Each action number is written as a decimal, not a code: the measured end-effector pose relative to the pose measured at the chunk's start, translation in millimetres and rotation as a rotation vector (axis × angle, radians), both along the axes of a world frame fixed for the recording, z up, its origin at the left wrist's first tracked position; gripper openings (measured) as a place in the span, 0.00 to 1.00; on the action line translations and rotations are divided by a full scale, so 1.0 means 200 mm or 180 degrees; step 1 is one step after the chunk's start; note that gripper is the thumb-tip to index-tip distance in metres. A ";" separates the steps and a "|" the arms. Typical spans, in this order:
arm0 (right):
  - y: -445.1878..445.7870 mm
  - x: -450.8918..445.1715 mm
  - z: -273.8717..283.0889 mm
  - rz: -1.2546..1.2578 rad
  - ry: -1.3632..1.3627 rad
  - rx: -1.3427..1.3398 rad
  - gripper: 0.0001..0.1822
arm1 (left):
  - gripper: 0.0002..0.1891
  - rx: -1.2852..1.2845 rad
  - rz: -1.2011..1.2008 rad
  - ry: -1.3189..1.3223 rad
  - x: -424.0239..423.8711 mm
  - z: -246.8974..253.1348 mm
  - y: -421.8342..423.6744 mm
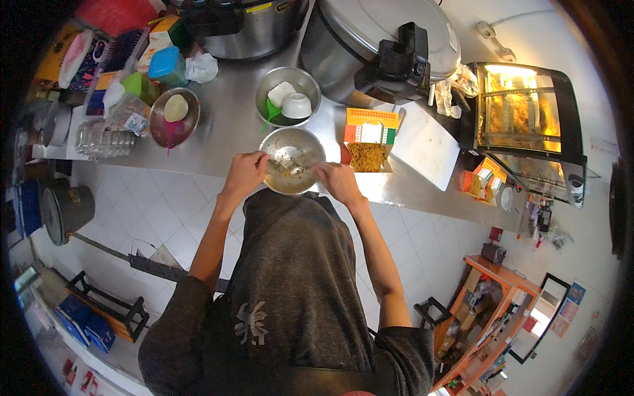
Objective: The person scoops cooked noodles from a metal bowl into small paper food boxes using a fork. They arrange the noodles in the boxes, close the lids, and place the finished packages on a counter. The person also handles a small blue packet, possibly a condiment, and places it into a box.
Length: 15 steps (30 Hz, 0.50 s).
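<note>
Both my hands grip a steel mixing bowl (292, 148) at the front edge of the steel counter. Brown food residue streaks its inside. My left hand (248, 171) holds the rim at the left, and my right hand (337, 179) holds it at the right. Just behind stands another steel bowl (261, 94) with a small white bowl (297, 106), a white lump and a green spoon in it. To the right lies an open printed carton (372, 123) filled with brown shredded or noodle-like food (366, 157).
A white cutting board (427, 148) lies right of the carton. Large lidded steel cookers (342, 54) stand at the back. At left are a steel bowl (154, 121) with a pink spoon and clear plastic containers (104, 139). A lit glass display warmer (520, 109) stands at right.
</note>
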State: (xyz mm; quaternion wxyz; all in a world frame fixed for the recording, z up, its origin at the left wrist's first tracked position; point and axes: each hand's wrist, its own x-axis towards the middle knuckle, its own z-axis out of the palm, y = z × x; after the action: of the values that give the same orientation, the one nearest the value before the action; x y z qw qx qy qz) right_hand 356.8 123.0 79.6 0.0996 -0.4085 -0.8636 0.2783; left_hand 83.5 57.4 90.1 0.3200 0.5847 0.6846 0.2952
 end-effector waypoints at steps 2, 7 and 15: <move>0.02 0.04 -0.06 -0.0136 -0.0202 -0.0083 0.12 | 0.11 0.0011 -0.0016 -0.0027 0.00 0.01 0.00; 0.02 0.03 -0.08 -0.0140 0.0154 -0.0356 0.11 | 0.11 0.0060 -0.0120 0.0054 -0.01 0.03 0.00; 0.03 0.03 0.00 -0.0824 -0.0227 0.0128 0.11 | 0.11 0.0246 -0.0099 0.0239 -0.02 -0.02 0.05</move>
State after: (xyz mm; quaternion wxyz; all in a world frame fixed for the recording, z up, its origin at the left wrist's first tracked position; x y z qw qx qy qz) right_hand 363.0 129.3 78.9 0.1120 -0.5241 -0.8121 0.2310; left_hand 79.2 66.7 85.3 0.2758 0.6179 0.6750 0.2943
